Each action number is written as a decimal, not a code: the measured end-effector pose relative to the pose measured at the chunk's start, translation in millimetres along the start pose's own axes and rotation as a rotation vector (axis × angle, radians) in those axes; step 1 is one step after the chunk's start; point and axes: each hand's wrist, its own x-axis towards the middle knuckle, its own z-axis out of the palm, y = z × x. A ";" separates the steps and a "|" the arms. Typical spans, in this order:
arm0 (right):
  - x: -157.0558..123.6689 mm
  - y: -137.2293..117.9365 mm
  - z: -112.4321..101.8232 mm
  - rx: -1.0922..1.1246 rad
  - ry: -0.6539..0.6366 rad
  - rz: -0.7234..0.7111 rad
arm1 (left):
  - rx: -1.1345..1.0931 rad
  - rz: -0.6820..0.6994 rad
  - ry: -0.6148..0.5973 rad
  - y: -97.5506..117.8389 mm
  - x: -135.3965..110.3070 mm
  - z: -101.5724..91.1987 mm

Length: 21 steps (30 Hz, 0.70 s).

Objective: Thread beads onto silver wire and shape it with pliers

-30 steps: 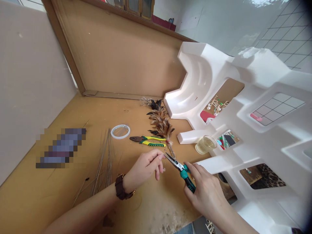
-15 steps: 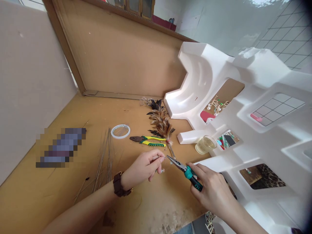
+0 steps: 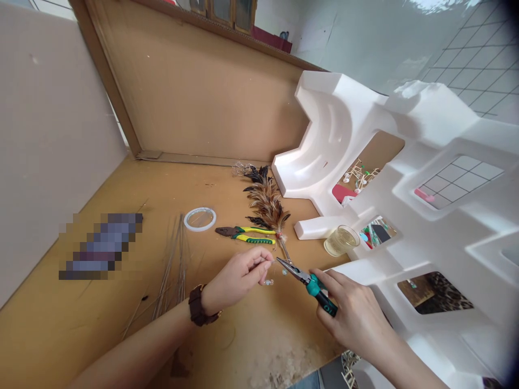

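Note:
My left hand [image 3: 239, 273], with a dark watch at its wrist, is closed in a pinch on what looks like a thin wire, mostly hidden by the fingertips. Small clear beads [image 3: 268, 282] show just under those fingers. In my right hand [image 3: 357, 308] are teal-and-black needle-nose pliers [image 3: 312, 286], their tips pointing left, close to the left fingertips. Beyond both hands, yellow-and-green combination pliers [image 3: 247, 235] lie beside a bundle of brown and black feathers [image 3: 267, 202] on a stick.
Long thin wires [image 3: 174, 259] and a white tape roll [image 3: 200, 219] lie on the wooden table [image 3: 227, 346]. A glass of yellowish liquid [image 3: 341, 241] stands by a large white moulded frame [image 3: 385, 216] on the right. A cardboard panel [image 3: 211, 92] rises behind.
The left fingers have shifted slightly, and the beads below them show more fully. The needle-nose pliers have stayed almost in place.

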 end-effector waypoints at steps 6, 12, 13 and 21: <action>-0.6 -2.4 2.9 -0.042 0.041 0.016 | -0.280 -0.071 0.014 1.2 2.1 7.1; -3.0 -5.7 8.5 -0.177 0.135 -0.017 | -0.262 -0.161 0.076 0.9 1.1 14.5; -3.5 -7.0 8.4 -0.194 0.147 -0.017 | -0.256 -0.158 0.091 0.1 0.5 15.8; -7.2 -17.5 1.9 -0.290 0.156 -0.019 | -0.171 -0.094 0.193 -5.9 -3.9 24.1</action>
